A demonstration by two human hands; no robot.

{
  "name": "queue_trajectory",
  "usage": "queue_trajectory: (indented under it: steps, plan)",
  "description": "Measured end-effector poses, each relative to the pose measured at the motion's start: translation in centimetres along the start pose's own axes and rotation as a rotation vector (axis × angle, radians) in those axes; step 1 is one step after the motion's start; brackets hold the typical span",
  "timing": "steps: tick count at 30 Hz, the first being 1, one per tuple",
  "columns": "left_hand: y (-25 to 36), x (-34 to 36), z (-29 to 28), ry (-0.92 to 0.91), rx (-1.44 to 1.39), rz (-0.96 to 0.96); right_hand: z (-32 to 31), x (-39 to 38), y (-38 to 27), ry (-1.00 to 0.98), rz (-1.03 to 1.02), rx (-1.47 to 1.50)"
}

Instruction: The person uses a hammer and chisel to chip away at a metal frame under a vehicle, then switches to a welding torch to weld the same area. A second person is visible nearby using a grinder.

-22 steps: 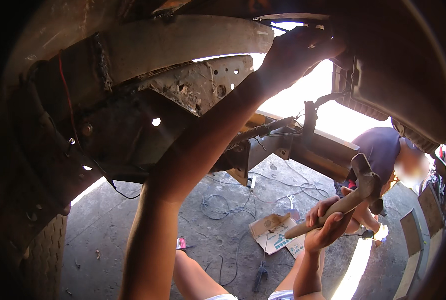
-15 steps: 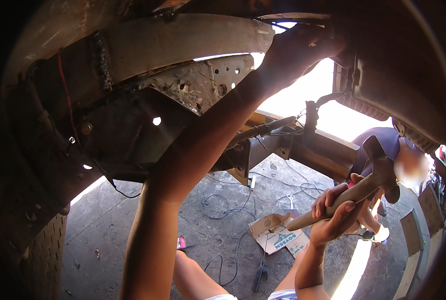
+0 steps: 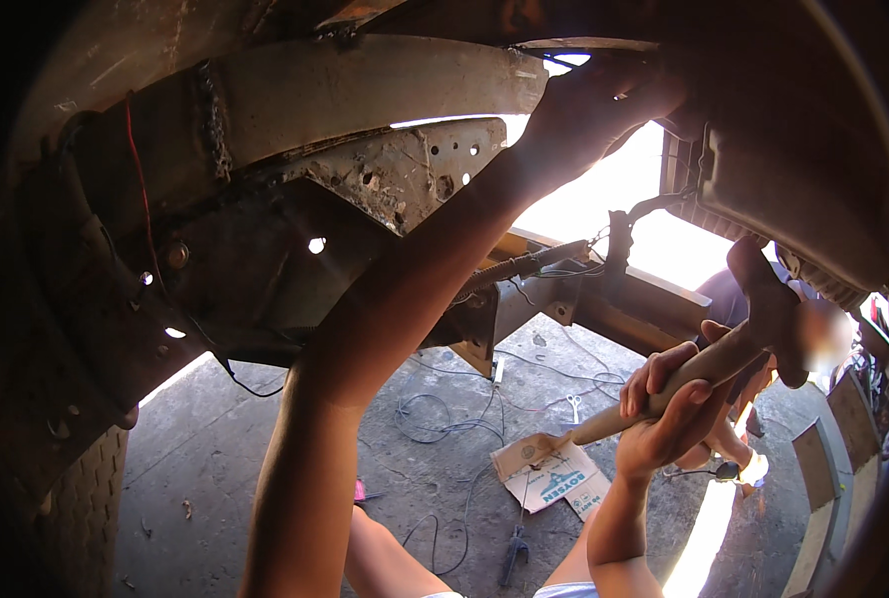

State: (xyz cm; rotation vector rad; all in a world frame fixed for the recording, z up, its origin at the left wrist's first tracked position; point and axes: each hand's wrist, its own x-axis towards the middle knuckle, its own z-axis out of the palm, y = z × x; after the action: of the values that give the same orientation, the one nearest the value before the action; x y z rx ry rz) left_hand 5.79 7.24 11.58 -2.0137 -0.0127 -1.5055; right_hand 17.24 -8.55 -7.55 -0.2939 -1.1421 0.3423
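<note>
My left arm reaches up across the view, with my left hand (image 3: 599, 110) at the top against a shadowed part of a metal undercarriage; its fingers are bent round something I cannot make out. Beside it are a curved steel rail (image 3: 385, 75), a rough plate with holes (image 3: 435, 149) and a dark pan-shaped housing (image 3: 773, 199). Low on the right, my right hand (image 3: 664, 419) is wrapped round the handle of a hammer (image 3: 768, 304), whose head is raised just below that housing. Bundled wiring (image 3: 524, 264) runs along the frame between my hands.
Beyond the hammer a co-worker (image 3: 719, 294) bends down, partly hidden. On the concrete floor lie cables (image 3: 430, 424), flattened cardboard (image 3: 539, 473) and a white scissor-shaped tool (image 3: 574, 404). Bent metal pieces (image 3: 813, 468) stand at the right. A steel crossmember (image 3: 634, 319) spans the middle.
My right hand and the hammer have moved up and slightly right, bringing the head nearer the housing. My left hand stays in place. The co-worker is now more hidden behind the hammer.
</note>
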Motion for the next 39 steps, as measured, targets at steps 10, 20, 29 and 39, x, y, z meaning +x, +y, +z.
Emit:
queue_trajectory:
  steps: [10, 20, 29, 39]
  plan:
    - [-0.5, 0.1, -0.3, 0.020, 0.134, 0.183, 1.5, 3.7, -0.3, 0.013, -0.133, 0.132]
    - [-0.5, -0.1, 0.2, 0.103, 0.068, 0.163, 3.9, 6.5, 0.4, 0.192, -0.218, -0.055]
    - [0.1, -0.1, 0.0, 0.039, 0.013, 0.137, 3.4, 4.9, 0.7, 0.089, -0.054, 0.015]
    - [-0.3, 0.1, -0.3, 0.026, -0.108, 0.051, 3.1, 4.1, 0.3, 0.183, -0.088, -0.014]
